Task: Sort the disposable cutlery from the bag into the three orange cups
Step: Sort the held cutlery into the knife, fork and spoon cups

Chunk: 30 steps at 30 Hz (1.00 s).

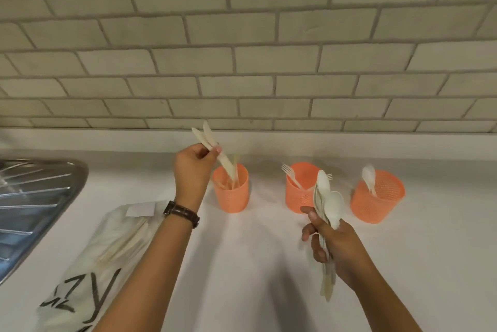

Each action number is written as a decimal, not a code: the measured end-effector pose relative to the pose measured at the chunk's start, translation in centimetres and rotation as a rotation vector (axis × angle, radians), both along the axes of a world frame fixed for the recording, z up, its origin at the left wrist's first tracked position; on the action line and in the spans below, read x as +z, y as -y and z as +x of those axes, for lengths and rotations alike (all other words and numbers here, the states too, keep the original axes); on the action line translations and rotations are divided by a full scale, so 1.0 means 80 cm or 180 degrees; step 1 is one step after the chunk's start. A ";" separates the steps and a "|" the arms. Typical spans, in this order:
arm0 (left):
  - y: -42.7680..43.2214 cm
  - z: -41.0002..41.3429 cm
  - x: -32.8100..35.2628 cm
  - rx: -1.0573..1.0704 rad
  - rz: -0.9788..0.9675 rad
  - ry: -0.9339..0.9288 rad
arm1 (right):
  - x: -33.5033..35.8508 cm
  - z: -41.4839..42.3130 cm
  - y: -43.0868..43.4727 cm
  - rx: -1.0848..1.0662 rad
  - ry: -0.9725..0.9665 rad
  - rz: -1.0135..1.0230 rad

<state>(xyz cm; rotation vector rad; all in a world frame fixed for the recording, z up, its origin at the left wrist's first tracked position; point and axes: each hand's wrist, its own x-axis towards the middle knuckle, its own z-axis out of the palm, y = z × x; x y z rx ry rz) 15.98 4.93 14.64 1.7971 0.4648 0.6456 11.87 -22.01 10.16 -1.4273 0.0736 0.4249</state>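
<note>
Three orange cups stand in a row on the white counter. The left cup (233,198) holds knives, the middle cup (300,196) forks, the right cup (376,204) a spoon. My left hand (193,167) pinches two pale knives (208,140), their lower ends dipping into the left cup. My right hand (333,245) grips a bundle of cutlery (326,198), spoons on top, in front of the middle cup. The translucent bag (107,245) lies at lower left with more cutlery inside.
A steel sink drainboard (35,202) sits at the left edge. A tiled wall (247,49) rises behind the counter (255,251).
</note>
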 end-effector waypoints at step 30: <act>0.225 -0.082 -0.013 -0.1757 -0.0934 -0.1142 | 0.031 -0.032 0.058 0.0586 0.0265 -0.0653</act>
